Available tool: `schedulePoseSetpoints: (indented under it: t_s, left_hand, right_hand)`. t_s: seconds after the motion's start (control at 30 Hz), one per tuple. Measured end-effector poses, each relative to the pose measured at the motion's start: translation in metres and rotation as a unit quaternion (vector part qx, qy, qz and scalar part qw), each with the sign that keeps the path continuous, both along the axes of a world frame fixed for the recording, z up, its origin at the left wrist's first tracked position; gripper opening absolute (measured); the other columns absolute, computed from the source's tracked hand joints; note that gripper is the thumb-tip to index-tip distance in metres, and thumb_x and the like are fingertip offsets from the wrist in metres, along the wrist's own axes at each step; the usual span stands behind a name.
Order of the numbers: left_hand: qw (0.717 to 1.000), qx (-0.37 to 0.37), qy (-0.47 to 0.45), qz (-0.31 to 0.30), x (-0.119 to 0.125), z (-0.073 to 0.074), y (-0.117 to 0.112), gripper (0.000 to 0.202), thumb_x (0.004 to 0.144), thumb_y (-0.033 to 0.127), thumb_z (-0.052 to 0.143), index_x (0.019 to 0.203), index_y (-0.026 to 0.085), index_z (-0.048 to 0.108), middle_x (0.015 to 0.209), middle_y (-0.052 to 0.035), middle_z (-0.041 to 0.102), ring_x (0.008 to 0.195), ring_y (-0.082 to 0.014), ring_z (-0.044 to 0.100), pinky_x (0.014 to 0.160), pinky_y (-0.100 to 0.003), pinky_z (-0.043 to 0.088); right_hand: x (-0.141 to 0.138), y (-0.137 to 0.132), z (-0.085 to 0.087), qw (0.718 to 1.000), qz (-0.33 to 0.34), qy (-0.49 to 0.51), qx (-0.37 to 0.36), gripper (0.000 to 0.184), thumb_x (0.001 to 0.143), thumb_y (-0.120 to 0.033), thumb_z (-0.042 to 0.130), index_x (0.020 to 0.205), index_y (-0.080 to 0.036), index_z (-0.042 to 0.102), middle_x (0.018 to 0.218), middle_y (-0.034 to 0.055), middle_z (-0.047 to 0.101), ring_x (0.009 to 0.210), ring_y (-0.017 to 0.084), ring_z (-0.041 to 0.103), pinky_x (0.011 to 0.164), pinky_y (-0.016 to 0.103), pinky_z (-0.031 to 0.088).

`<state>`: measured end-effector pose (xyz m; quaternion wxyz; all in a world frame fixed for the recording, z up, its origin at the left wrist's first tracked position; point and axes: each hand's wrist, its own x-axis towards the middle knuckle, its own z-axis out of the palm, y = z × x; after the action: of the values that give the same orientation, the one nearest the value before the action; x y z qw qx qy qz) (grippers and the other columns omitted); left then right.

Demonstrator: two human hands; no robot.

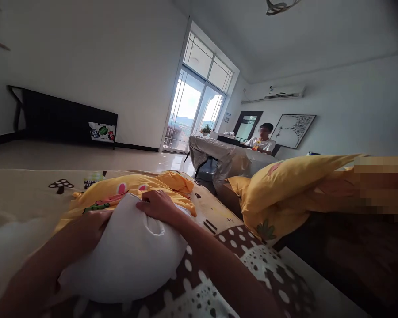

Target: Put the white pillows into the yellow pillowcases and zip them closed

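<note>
A plump white pillow [135, 260] stands tilted on the bed, its upper corner raised between my two hands. Bunched behind it lies a yellow pillowcase [166, 187] with a printed cartoon pattern. My right hand [161, 206] is closed over the pillow's upper edge, thumb and fingers bent around the fabric. At the pillow's left side, my left hand [101, 219] grips along the edge beside the yellow cloth; its fingertips are mostly hidden. How far the pillow reaches into the case cannot be seen.
Under the pillow spreads a patterned bedsheet [29, 190]. At right, another person holds up yellow bedding [281, 181]. Farther back, someone sits at a covered table [215, 148]. A black folded frame [66, 117] leans against the left wall, near glass doors [195, 106].
</note>
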<state>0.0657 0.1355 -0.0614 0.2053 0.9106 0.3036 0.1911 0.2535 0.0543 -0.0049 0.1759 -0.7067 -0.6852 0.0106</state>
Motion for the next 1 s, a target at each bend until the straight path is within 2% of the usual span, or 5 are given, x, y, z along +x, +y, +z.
schedulePoseSetpoints:
  t_s: [0.33,0.47,0.67,0.8,1.0]
  left_hand:
    - [0.987,0.126,-0.033,0.094,-0.003,-0.056,0.055,0.041,0.089,0.039,0.036,0.121,0.022,0.055,0.129,-0.0058,0.058,0.124,-0.0264,0.043,0.106,-0.049,0.019]
    - [0.976,0.157,-0.075,0.133,0.002,-0.075,0.065,0.042,0.091,0.041,0.032,0.116,0.022,0.059,0.129,-0.0081,0.056,0.123,-0.0238,0.044,0.102,-0.044,0.026]
    - [0.966,0.205,-0.05,0.15,0.002,-0.035,0.035,0.029,0.087,0.03,0.04,0.098,0.021,0.066,0.11,-0.0078,0.064,0.107,-0.0249,0.054,0.095,-0.047,0.03]
    - [0.987,0.15,-0.046,0.042,0.005,-0.006,0.003,0.025,0.084,0.037,0.048,0.091,0.022,0.066,0.095,-0.0042,0.067,0.089,-0.0198,0.059,0.083,-0.033,0.04]
    - [0.992,0.11,-0.067,0.015,0.019,-0.024,0.003,0.03,0.079,0.036,0.055,0.105,0.023,0.062,0.109,-0.0048,0.061,0.097,-0.0211,0.057,0.085,-0.032,0.042]
  right_hand:
    - [-0.009,-0.023,-0.013,0.991,0.089,-0.047,0.089,0.014,0.085,-0.025,0.055,0.074,-0.018,0.061,0.116,0.0042,0.055,0.109,0.019,0.043,0.091,0.035,0.025]
    - [-0.009,-0.037,-0.022,0.996,0.089,-0.014,0.01,0.017,0.086,-0.026,0.053,0.072,-0.018,0.057,0.083,-0.0003,0.062,0.078,0.012,0.051,0.072,0.027,0.031]
    - [-0.013,-0.052,-0.037,0.999,0.027,-0.027,-0.038,0.019,0.084,-0.031,0.053,0.07,-0.018,0.056,0.074,0.0,0.062,0.068,0.013,0.048,0.059,0.026,0.023]
    - [-0.014,-0.06,-0.046,0.998,-0.004,-0.035,-0.058,0.019,0.087,-0.032,0.049,0.076,-0.019,0.06,0.079,0.0016,0.065,0.07,0.015,0.052,0.058,0.028,0.022]
    - [-0.019,-0.057,-0.053,0.997,-0.017,-0.042,-0.055,0.021,0.086,-0.033,0.05,0.08,-0.019,0.063,0.082,0.0048,0.067,0.075,0.019,0.057,0.061,0.03,0.03]
